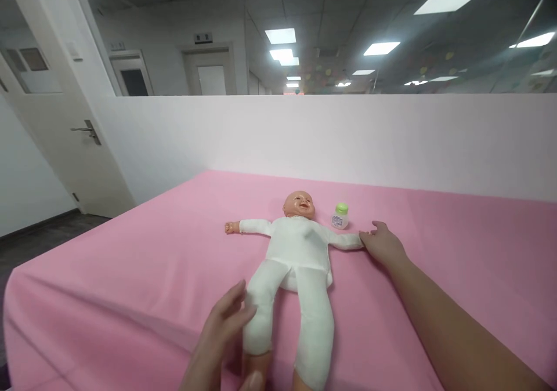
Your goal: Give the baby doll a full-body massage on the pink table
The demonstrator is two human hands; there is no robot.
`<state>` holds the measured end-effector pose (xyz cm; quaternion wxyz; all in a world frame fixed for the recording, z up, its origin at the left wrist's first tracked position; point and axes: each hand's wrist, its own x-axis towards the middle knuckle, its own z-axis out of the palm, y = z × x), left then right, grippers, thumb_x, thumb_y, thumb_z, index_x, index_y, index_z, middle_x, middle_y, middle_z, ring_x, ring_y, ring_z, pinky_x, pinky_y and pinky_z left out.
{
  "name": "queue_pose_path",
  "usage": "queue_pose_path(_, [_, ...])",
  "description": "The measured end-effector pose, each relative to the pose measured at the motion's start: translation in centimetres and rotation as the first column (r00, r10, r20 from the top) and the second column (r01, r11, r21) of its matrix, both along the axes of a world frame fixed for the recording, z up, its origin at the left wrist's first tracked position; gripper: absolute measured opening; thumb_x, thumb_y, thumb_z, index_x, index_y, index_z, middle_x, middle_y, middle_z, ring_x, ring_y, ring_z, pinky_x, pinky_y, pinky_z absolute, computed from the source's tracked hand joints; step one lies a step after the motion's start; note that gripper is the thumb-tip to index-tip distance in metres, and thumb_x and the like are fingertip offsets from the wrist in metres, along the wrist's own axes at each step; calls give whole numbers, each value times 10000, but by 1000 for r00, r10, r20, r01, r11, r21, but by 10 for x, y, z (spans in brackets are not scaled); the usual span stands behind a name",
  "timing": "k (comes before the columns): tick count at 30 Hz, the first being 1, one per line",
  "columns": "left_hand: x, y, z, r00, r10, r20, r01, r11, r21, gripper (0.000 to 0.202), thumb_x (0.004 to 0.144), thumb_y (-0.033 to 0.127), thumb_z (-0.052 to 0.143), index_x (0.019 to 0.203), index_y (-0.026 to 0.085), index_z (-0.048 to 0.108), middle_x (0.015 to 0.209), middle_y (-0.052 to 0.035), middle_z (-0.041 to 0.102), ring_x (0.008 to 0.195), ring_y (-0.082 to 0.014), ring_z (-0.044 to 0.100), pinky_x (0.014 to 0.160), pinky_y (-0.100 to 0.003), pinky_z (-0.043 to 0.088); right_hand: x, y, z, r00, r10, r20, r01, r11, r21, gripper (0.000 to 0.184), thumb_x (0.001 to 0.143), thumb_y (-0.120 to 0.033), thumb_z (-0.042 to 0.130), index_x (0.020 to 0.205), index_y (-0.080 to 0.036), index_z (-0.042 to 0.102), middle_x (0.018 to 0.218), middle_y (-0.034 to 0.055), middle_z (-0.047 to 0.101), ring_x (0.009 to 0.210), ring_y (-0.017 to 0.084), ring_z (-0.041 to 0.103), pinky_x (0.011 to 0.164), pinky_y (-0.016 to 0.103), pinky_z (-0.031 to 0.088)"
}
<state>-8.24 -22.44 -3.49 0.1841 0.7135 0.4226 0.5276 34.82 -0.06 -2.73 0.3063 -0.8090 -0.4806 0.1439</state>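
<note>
A baby doll [298, 246] in a white cloth body lies on its back, arms spread wide and legs toward me. My right hand [385, 245] closes on the end of the doll's arm on the right, hiding the doll's hand there. Beside the doll's lower leg on the left is my left hand [224, 327], fingers apart and curved; whether it touches the leg I cannot tell. Close to the doll's head and shoulder stands a small clear jar [340, 221] with a green lid [342, 208]. The doll's feet are partly cut off below.
A pink sheet [174, 246] covers the table, with its edge falling away on the left. Behind it rises a white half wall [326, 136] topped by glass. A door [65, 124] with a metal handle stands at the left.
</note>
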Motion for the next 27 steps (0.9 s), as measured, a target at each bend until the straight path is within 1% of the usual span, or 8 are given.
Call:
queue_pose_path(3, [13, 38, 42, 988, -41, 146, 35, 999, 40, 290, 961, 312, 625, 1240, 285, 698, 1536, -108, 515, 1441, -342, 495, 1131, -510, 529, 3, 2, -3, 1000, 7, 4, -7, 1000, -6, 806, 857, -541, 626, 1564, -250, 372, 1345, 112, 656, 1126, 347, 663, 931, 462, 529])
queue_pose_path(6, [32, 103, 81, 987, -77, 139, 62, 993, 105, 160, 951, 256, 620, 1072, 226, 721, 1383, -111, 617, 1322, -290, 583, 1116, -454, 519, 5, 4, -4, 1000, 16, 4, -16, 1000, -2, 803, 864, -552, 625, 1559, -238, 375, 1353, 112, 651, 1153, 347, 654, 974, 459, 515])
queue_pose_path(9, [40, 183, 95, 999, -22, 23, 19, 993, 120, 210, 924, 262, 595, 1072, 215, 737, 1325, -102, 651, 1228, -267, 624, 995, -388, 552, 5, 4, -3, 1000, 18, 4, -18, 1000, -4, 786, 879, -557, 609, 1558, -234, 378, 1345, 107, 656, 1163, 343, 653, 992, 458, 508])
queue_pose_path(13, [8, 278, 66, 967, 178, -183, -152, 978, 145, 214, 868, 311, 603, 973, 238, 775, 1302, -73, 677, 1147, -269, 651, 971, -380, 538, 5, 3, -3, 1000, 13, 17, -13, 1000, -15, 775, 886, -562, 604, 1553, -230, 391, 1337, 109, 660, 1165, 339, 657, 1012, 457, 494])
queue_pose_path(16, [-42, 318, 33, 931, 340, -131, -348, 937, -36, 233, 858, 361, 596, 963, 248, 771, 1156, -61, 738, 1068, -269, 675, 900, -367, 542, 7, 4, -4, 1000, 10, 19, -10, 1000, -23, 769, 884, -568, 606, 1548, -237, 403, 1351, 113, 652, 1159, 336, 658, 997, 447, 495])
queue_pose_path(21, [-95, 336, 24, 881, 467, -75, -471, 854, -221, 318, 883, 451, 541, 1038, 256, 738, 1060, -49, 765, 922, -243, 694, 771, -329, 525, 10, 8, -10, 1000, -18, 25, 19, 999, -28, 757, 870, -571, 631, 1532, -258, 439, 1351, 109, 656, 1147, 346, 661, 982, 456, 498])
queue_pose_path(24, [-90, 335, 26, 890, 352, -290, -442, 824, -354, 315, 852, 468, 574, 1029, 263, 734, 1030, -66, 773, 850, -259, 707, 702, -334, 505, 11, 9, -13, 999, -30, 12, 30, 999, -25, 722, 874, -565, 630, 1513, -272, 465, 1365, 104, 652, 1151, 341, 663, 990, 462, 496])
queue_pose_path(27, [-76, 334, 21, 899, 197, -391, -379, 797, -471, 327, 819, 532, 628, 964, 264, 747, 814, -75, 761, 677, -275, 695, 630, -353, 483, 13, 8, -15, 998, -57, 5, 57, 998, -7, 702, 878, -582, 623, 1493, -272, 485, 1383, 107, 644, 1179, 336, 653, 993, 460, 497])
